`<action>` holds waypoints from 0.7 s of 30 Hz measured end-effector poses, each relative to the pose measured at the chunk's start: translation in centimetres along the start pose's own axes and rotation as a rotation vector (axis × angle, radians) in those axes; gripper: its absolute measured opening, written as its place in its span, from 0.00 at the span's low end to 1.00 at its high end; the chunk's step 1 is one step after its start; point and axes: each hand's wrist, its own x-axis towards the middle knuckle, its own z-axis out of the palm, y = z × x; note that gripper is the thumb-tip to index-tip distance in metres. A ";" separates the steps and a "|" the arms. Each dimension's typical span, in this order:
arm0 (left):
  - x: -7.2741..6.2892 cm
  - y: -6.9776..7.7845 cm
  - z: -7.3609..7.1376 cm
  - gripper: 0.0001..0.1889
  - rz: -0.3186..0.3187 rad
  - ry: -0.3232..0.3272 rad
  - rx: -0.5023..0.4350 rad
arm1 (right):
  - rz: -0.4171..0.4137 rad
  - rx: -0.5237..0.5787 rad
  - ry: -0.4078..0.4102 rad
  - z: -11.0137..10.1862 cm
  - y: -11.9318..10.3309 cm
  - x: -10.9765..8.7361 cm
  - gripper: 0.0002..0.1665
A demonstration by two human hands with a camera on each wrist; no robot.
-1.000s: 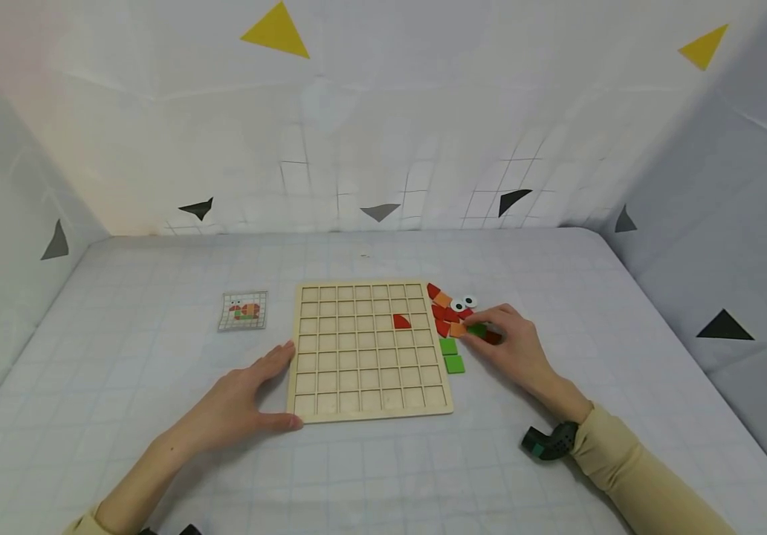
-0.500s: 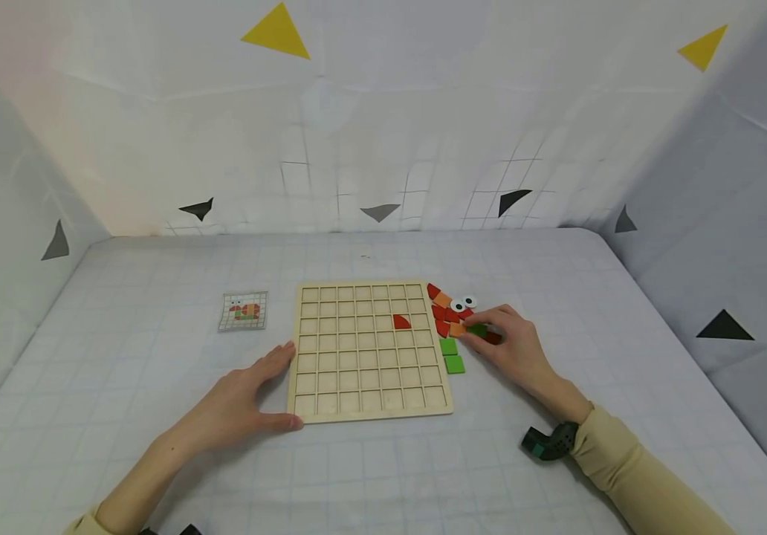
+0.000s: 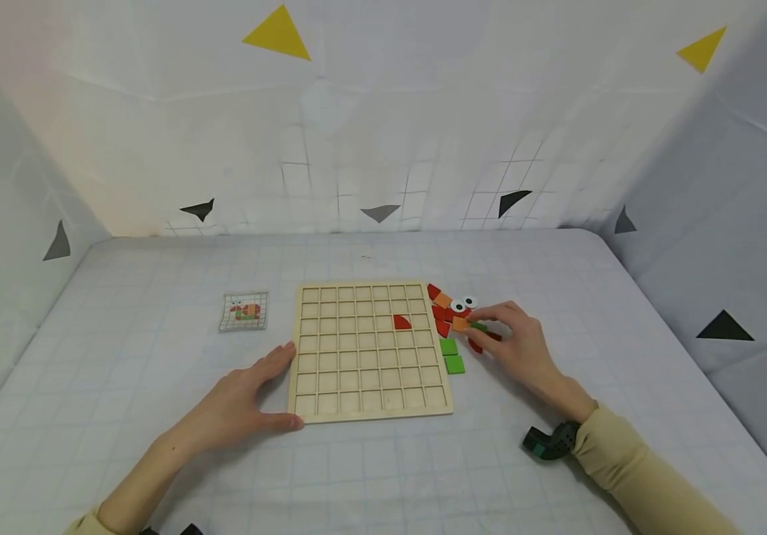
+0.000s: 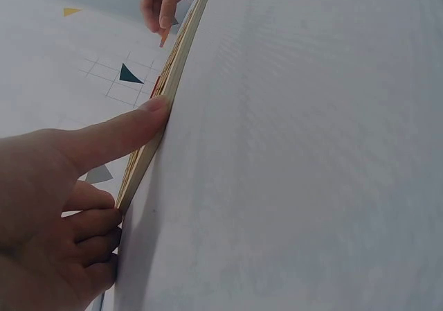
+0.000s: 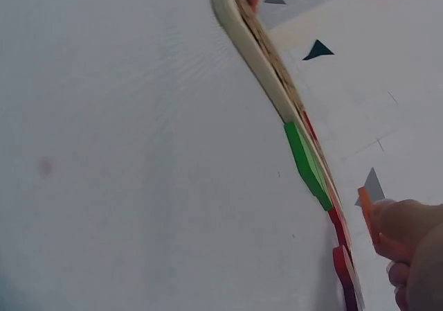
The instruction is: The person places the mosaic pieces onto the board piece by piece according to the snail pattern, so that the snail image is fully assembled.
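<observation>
My right hand pinches an orange square tile between thumb and fingertips; the right wrist view shows this orange tile held off the table. Below and around those fingers lie red tiles and a partly covered green tile. At the left, my left hand rests against a wooden grid board, fingertips on its left edge and thumb at the near left corner. In the left wrist view the thumb of the left hand lies along the board's rim. One red quarter-round tile sits in a board cell.
Two green square tiles lie by the board's right edge. Two round eye pieces and another orange tile are beyond them. A small picture card with a coloured figure on a grid lies left of the board.
My right hand has lifted the orange tile slightly from the pile, uncovering a red tile beneath the fingers. The left hand and the board have stayed in place.
</observation>
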 end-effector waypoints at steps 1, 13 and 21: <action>0.0 0.0 0.0 0.56 -0.001 0.001 0.001 | -0.003 0.008 -0.005 -0.1 -0.1 0.1 0.17; 0.0 0.0 0.0 0.56 -0.004 -0.001 -0.005 | -0.042 0.093 -0.060 1.5 -2.4 1.7 0.15; 0.0 -0.1 0.1 0.57 -0.006 -0.001 -0.010 | -0.093 0.141 -0.046 3.2 -3.5 2.9 0.16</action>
